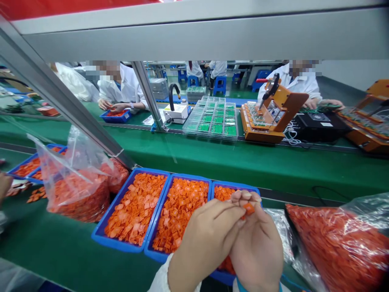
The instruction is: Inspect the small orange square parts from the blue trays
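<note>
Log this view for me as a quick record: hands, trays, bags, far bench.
Left hand: fingertips at a small orange plastic piece
Right hand: palm toward camera, thumb and fingers around that piece
Blue trays: three side by side, holding orange pieces
Plastic bags: either side of the trays, orange pieces inside
Far bench: green circuit boards, orange fixture

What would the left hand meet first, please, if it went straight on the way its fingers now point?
The left hand would probably meet the small orange piece first, then the right hand around it, though exact depth is unclear.
</note>
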A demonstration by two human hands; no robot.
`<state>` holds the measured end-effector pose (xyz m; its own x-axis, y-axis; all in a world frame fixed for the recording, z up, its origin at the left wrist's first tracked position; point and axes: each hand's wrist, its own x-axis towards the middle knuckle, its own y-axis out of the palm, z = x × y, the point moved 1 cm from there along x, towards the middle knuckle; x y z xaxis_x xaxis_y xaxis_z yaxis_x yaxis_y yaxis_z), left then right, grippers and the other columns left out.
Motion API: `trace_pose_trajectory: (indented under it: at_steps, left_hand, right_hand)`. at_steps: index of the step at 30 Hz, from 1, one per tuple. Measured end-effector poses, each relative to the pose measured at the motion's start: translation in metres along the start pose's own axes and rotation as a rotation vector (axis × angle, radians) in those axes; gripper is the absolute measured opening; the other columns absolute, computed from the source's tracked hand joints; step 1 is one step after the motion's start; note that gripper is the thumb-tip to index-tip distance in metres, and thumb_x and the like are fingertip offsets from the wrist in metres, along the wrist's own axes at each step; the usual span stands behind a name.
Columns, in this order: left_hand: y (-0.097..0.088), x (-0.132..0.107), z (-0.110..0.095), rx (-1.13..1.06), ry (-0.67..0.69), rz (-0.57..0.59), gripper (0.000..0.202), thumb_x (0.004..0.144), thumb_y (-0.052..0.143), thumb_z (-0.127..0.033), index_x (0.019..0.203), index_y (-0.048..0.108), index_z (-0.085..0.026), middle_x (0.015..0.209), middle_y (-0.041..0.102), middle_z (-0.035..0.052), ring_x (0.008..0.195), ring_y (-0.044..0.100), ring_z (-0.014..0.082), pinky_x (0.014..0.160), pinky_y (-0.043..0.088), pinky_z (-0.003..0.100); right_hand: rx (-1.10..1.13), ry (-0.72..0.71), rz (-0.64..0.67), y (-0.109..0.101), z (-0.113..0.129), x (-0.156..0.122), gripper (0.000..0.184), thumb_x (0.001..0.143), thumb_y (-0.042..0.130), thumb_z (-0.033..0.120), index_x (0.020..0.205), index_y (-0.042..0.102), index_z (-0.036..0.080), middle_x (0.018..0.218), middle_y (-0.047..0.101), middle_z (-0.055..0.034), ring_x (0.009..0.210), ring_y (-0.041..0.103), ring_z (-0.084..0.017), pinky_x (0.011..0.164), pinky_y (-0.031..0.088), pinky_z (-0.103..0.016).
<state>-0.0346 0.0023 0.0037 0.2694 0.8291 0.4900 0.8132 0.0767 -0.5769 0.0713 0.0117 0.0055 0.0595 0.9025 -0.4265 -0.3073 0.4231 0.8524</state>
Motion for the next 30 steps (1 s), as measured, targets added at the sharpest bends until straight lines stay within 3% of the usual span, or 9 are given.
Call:
trace_pose_trajectory:
  at_steps: [5,9,12,17,23,30]
  left_hand:
    - [-0.007,0.002,0.002,-0.152,-0.072,-0.068,0.026,0.099,0.063,-0.011,0.119,0.074,-0.025,0.108,0.081,0.0035,0.094,0.076,0.0186,0.087,0.062,0.029]
    - [-0.018,0.002,-0.004,-0.452,-0.083,-0.141,0.024,0.090,0.076,-0.008,0.105,0.081,-0.025,0.098,0.081,0.0016,0.087,0.077,0.0135,0.082,0.061,0.019]
    - [-0.023,-0.002,-0.006,-0.569,-0.099,-0.166,0.023,0.086,0.083,-0.016,0.106,0.082,-0.027,0.087,0.079,0.0012,0.074,0.073,0.0115,0.069,0.059,0.016]
    - [-0.028,-0.006,-0.008,-0.594,-0.140,-0.191,0.019,0.086,0.085,-0.027,0.104,0.082,-0.028,0.078,0.076,0.0007,0.066,0.069,0.0095,0.062,0.056,0.014]
    - [-0.030,-0.005,-0.010,-0.627,-0.160,-0.200,0.019,0.081,0.090,-0.029,0.098,0.081,-0.028,0.076,0.076,-0.0012,0.065,0.071,0.0081,0.061,0.055,0.011]
    - [-0.030,-0.009,-0.010,-0.736,-0.245,-0.191,0.026,0.075,0.093,-0.020,0.096,0.081,-0.030,0.078,0.075,-0.0043,0.064,0.069,0.0067,0.059,0.053,0.010]
  right_hand:
    - [0.064,0.041,0.013,0.004,0.000,0.004,0.036,0.067,0.089,0.013,0.091,0.065,0.024,0.089,0.068,0.0052,0.085,0.071,-0.012,0.079,0.065,-0.021]
    - [0.009,0.033,0.217,0.005,0.004,-0.003,0.020,0.081,0.080,0.017,0.080,0.061,0.021,0.069,0.047,0.0076,0.061,0.051,-0.007,0.060,0.056,-0.017]
    - [-0.222,-0.045,0.385,0.003,0.011,-0.011,0.019,0.087,0.077,0.029,0.077,0.062,0.022,0.063,0.033,0.0076,0.055,0.033,-0.010,0.050,0.043,-0.018]
    - [-0.563,-0.131,0.489,-0.003,0.020,-0.014,0.026,0.087,0.078,0.046,0.079,0.065,0.024,0.066,0.042,0.0044,0.058,0.035,-0.012,0.052,0.038,-0.023]
    - [-0.667,-0.120,0.548,-0.013,0.014,-0.010,0.029,0.087,0.078,0.049,0.079,0.067,0.024,0.070,0.049,0.0032,0.060,0.039,-0.013,0.054,0.035,-0.025]
    - [-0.740,-0.045,0.603,-0.024,0.011,-0.009,0.030,0.092,0.071,0.053,0.084,0.064,0.025,0.070,0.042,0.0043,0.062,0.033,-0.014,0.055,0.027,-0.028]
